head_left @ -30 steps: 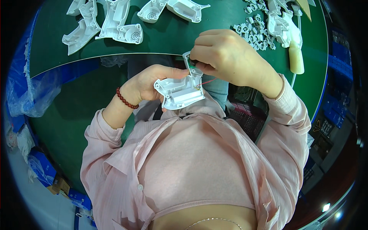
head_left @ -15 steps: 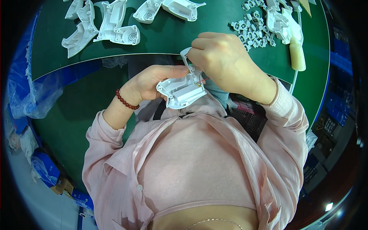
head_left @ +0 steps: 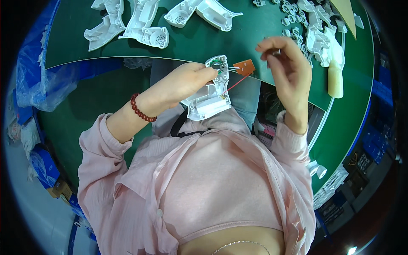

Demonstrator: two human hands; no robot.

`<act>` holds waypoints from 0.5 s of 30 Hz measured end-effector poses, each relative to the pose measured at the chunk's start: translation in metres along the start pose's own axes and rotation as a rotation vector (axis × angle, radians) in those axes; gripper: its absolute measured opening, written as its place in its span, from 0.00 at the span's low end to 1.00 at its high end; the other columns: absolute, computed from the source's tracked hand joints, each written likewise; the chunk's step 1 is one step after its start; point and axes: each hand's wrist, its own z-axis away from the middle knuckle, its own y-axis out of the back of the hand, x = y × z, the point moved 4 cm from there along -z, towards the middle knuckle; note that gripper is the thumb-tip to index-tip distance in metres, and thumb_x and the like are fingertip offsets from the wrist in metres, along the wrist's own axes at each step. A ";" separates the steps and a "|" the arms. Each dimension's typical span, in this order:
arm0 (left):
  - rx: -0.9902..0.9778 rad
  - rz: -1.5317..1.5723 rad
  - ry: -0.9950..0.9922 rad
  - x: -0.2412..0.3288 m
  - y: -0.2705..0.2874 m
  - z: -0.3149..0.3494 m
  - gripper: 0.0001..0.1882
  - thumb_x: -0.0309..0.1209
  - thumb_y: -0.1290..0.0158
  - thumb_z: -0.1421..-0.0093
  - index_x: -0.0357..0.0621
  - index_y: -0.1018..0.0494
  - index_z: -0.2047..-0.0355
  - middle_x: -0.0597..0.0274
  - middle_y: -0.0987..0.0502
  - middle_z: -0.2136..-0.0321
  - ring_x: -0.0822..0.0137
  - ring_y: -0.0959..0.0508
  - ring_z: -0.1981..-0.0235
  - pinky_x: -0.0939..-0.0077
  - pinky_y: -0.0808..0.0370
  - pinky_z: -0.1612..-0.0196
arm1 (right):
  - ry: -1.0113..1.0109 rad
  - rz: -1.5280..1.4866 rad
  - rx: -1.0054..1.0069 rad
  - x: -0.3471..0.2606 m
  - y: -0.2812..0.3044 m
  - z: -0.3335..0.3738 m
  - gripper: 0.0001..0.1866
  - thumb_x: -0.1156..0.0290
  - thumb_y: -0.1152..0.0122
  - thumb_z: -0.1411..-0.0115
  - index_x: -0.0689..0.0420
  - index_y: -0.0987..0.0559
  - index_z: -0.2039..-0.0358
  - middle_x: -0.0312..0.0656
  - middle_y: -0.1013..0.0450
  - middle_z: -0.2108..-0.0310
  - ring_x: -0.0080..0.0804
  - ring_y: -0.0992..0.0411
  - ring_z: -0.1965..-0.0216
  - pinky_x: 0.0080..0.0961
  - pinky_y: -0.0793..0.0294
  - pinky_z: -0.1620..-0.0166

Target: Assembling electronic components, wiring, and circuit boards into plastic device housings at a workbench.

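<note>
A white plastic housing half [head_left: 208, 108] is held over my lap at the table's front edge, with the fingers and thumb of my left hand [head_left: 187, 83] closed around its left side. Green wire [head_left: 217, 64] lies coiled in its upper end, partly behind my thumb. From the housing's right side, white leads and a red wire [head_left: 237, 84] run to a small orange-brown circuit board [head_left: 244, 67]. My right hand [head_left: 292, 70] is raised to the right of the board, apart from it. Its fingers are curved and the thumb stands away from them, with nothing visible held.
More white housing parts [head_left: 144, 25] lie along the far left and middle of the green table [head_left: 204, 44]. At the right are several small white clips [head_left: 293, 17], a heap of white parts [head_left: 318, 40] and a cream-coloured cylinder [head_left: 335, 83]. A clear plastic bag [head_left: 55, 91] hangs at left.
My right hand has left the housing and moved right, its fingers loosened. The circuit board now shows beside the housing on its wires. My left hand has shifted higher along the housing.
</note>
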 end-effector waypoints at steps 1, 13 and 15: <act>0.013 -0.046 -0.001 0.002 0.001 0.000 0.19 0.37 0.53 0.36 0.29 0.23 0.64 0.61 0.21 0.68 0.72 0.25 0.68 0.73 0.29 0.62 | 0.003 -0.002 0.000 0.003 -0.005 0.008 0.21 0.95 0.50 0.49 0.64 0.25 0.55 0.38 0.25 0.58 0.23 0.29 0.59 0.20 0.27 0.58; 0.078 -0.198 0.014 0.007 0.003 0.001 0.20 0.37 0.54 0.37 0.27 0.22 0.64 0.59 0.20 0.68 0.72 0.24 0.69 0.74 0.28 0.62 | -0.204 -0.536 0.237 0.019 -0.048 0.037 0.16 0.87 0.40 0.44 0.63 0.29 0.56 0.38 0.27 0.60 0.21 0.28 0.62 0.17 0.27 0.59; 0.076 -0.145 0.022 0.007 0.001 0.001 0.21 0.37 0.54 0.36 0.27 0.22 0.63 0.59 0.20 0.67 0.72 0.24 0.68 0.74 0.28 0.62 | -0.209 -0.498 0.210 0.019 -0.048 0.040 0.16 0.86 0.40 0.43 0.63 0.30 0.55 0.39 0.28 0.60 0.21 0.27 0.63 0.15 0.26 0.62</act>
